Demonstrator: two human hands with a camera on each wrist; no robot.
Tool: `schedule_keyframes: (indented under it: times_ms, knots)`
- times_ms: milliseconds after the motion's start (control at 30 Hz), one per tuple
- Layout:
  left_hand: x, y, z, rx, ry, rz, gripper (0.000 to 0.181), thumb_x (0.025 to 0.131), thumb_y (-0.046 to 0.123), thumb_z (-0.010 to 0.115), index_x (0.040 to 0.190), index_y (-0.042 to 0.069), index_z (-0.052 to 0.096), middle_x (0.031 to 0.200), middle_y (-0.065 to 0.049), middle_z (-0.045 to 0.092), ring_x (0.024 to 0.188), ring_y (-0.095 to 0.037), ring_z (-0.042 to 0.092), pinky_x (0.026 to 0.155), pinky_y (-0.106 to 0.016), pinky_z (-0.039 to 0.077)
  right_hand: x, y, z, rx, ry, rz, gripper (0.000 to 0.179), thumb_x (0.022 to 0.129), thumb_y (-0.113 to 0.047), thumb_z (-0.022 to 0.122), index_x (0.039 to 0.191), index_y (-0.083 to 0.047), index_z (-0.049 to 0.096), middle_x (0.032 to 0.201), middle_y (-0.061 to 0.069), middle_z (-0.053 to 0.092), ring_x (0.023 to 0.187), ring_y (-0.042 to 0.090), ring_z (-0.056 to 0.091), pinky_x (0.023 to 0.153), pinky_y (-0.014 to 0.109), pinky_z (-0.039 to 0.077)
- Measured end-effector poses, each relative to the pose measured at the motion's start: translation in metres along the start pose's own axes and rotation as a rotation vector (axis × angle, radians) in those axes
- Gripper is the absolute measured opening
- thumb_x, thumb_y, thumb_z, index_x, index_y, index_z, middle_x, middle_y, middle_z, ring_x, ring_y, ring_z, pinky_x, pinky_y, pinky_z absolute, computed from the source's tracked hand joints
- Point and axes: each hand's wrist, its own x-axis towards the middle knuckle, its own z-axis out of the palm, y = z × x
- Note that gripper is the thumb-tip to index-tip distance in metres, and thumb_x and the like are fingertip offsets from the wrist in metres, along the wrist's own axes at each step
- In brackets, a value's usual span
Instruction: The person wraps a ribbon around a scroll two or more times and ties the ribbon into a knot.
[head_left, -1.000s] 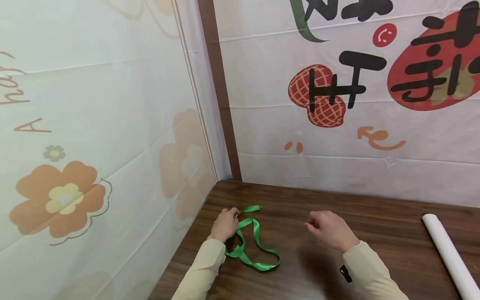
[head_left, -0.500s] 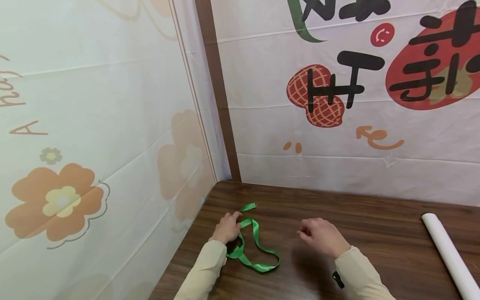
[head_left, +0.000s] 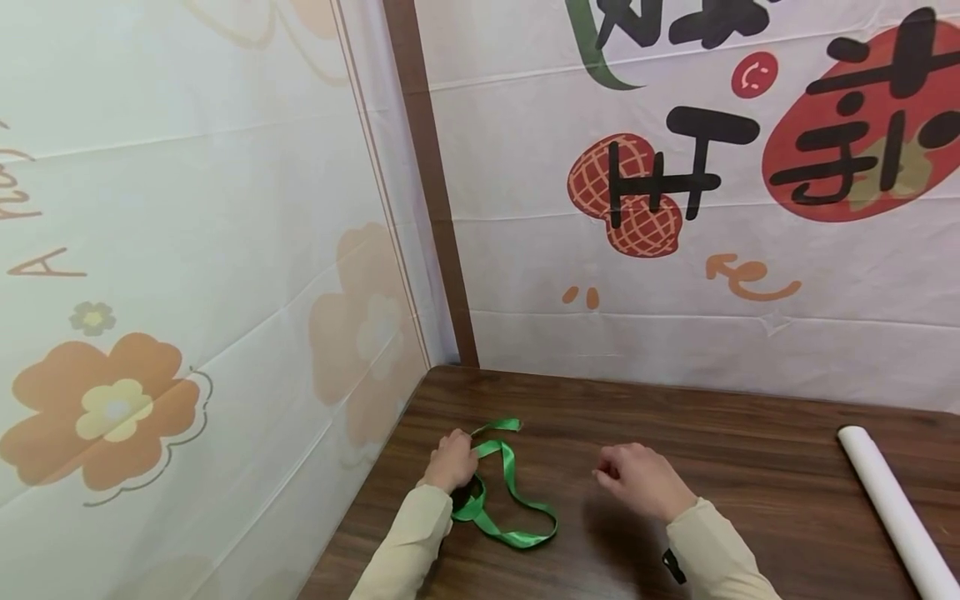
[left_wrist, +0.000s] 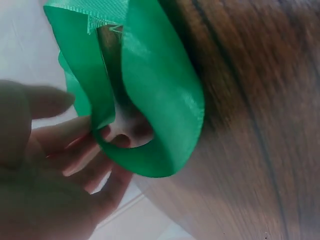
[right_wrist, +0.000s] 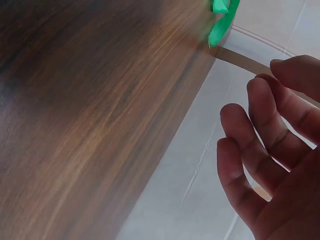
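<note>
Right hand (head_left: pixel 645 480) has shifted closer to ribbon (left_wrist: pixel 155 90) touching left hand (head_left: pixel 452 462).

Your right grip (head_left: pixel 645 479) sits lower and further left than a second ago, right of lower centre, nearer the green ribbon (head_left: pixel 508 472); its cream sleeve (head_left: pixel 712 546) moves down and left along with it. Your left grip (head_left: pixel 452 462) is a little lower too, and its finger that stretched right half a second ago is drawn in. Beside it, the ribbon's free end drops slightly and swings right from its raised slant. Your head view turns slightly: the orange flower (head_left: pixel 168 400) at lower left and white roll (head_left: pixel 892 508) at lower right both slip left.
</note>
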Motion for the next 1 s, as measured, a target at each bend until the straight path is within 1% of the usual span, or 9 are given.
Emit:
schedule_keyframes:
  times_ms: [100, 167, 300, 433, 567, 667, 767, 833, 1000]
  knots:
    - [0.0, -0.001, 0.0, -0.004, 0.078, 0.034, 0.023, 0.089, -0.001, 0.052, 0.106, -0.006, 0.066, 0.107, -0.016, 0.062, 0.095, -0.034, 0.062, 0.081, -0.047, 0.052, 0.0, -0.001, 0.002, 0.013, -0.014, -0.003, 0.022, 0.09, -0.019, 0.065, 0.071, -0.024, 0.057, 0.061, -0.015, 0.048, 0.053, -0.001, 0.041, 0.049, 0.02, 0.035]
    - [0.0, 0.0, 0.0, -0.02, 0.109, 0.052, 0.025, 0.087, -0.005, 0.051, 0.107, -0.005, 0.067, 0.107, -0.015, 0.064, 0.093, -0.03, 0.063, 0.079, -0.043, 0.053, 0.0, -0.001, 0.003, 0.01, -0.013, -0.009, 0.022, 0.09, -0.019, 0.065, 0.071, -0.024, 0.056, 0.061, -0.015, 0.048, 0.053, -0.001, 0.041, 0.049, 0.02, 0.035]
    - [0.002, 0.005, -0.002, -0.055, 0.147, 0.083, 0.025, 0.088, -0.004, 0.052, 0.106, -0.001, 0.069, 0.106, -0.012, 0.066, 0.095, -0.028, 0.064, 0.079, -0.04, 0.054, 0.001, -0.003, 0.005, -0.017, 0.012, -0.023, 0.023, 0.088, -0.019, 0.067, 0.069, -0.024, 0.055, 0.061, -0.016, 0.048, 0.054, -0.002, 0.041, 0.05, 0.02, 0.035]
    - [0.005, 0.011, -0.005, -0.056, 0.198, 0.125, 0.021, 0.089, -0.002, 0.056, 0.103, 0.003, 0.071, 0.1, -0.008, 0.067, 0.092, -0.025, 0.065, 0.075, -0.037, 0.054, 0.0, -0.006, 0.006, -0.049, 0.045, -0.038, 0.024, 0.086, -0.019, 0.069, 0.068, -0.025, 0.054, 0.06, -0.017, 0.047, 0.054, -0.002, 0.04, 0.05, 0.02, 0.034]
    - [0.006, 0.018, -0.007, -0.051, 0.242, 0.163, 0.02, 0.089, -0.001, 0.059, 0.103, 0.006, 0.071, 0.099, -0.006, 0.068, 0.092, -0.023, 0.065, 0.074, -0.034, 0.053, 0.0, -0.007, 0.005, -0.062, 0.046, -0.049, 0.02, 0.086, -0.019, 0.069, 0.07, -0.024, 0.058, 0.062, -0.017, 0.051, 0.056, -0.003, 0.043, 0.05, 0.021, 0.036]
    - [0.004, 0.024, -0.009, -0.06, 0.263, 0.191, 0.021, 0.089, 0.0, 0.06, 0.103, 0.009, 0.072, 0.101, -0.005, 0.068, 0.092, -0.021, 0.065, 0.074, -0.033, 0.052, 0.001, -0.007, 0.006, -0.067, 0.044, -0.051, 0.017, 0.086, -0.018, 0.07, 0.072, -0.023, 0.061, 0.064, -0.016, 0.054, 0.057, -0.002, 0.045, 0.051, 0.022, 0.038]
    - [0.001, 0.03, -0.012, -0.064, 0.264, 0.225, 0.021, 0.088, 0.0, 0.061, 0.103, 0.011, 0.071, 0.102, -0.003, 0.068, 0.085, -0.018, 0.062, 0.069, -0.03, 0.05, 0.003, -0.009, 0.009, -0.072, 0.053, -0.057, 0.015, 0.085, -0.018, 0.07, 0.073, -0.023, 0.062, 0.065, -0.016, 0.055, 0.058, -0.001, 0.047, 0.052, 0.022, 0.039]
    - [-0.002, 0.034, -0.012, -0.05, 0.245, 0.256, 0.022, 0.088, 0.0, 0.061, 0.104, 0.012, 0.071, 0.103, -0.002, 0.068, 0.084, -0.015, 0.061, 0.069, -0.028, 0.049, 0.004, -0.011, 0.012, -0.079, 0.063, -0.07, 0.014, 0.084, -0.018, 0.07, 0.073, -0.022, 0.062, 0.066, -0.016, 0.055, 0.059, -0.001, 0.047, 0.052, 0.023, 0.04]
    - [-0.011, 0.045, -0.006, -0.037, 0.16, 0.393, 0.021, 0.088, 0.0, 0.063, 0.104, 0.009, 0.071, 0.102, -0.003, 0.068, 0.085, -0.013, 0.063, 0.072, -0.026, 0.051, 0.002, -0.013, 0.018, -0.11, 0.083, -0.121, 0.012, 0.081, -0.016, 0.069, 0.075, -0.02, 0.06, 0.067, -0.014, 0.054, 0.061, 0.001, 0.048, 0.054, 0.023, 0.041]
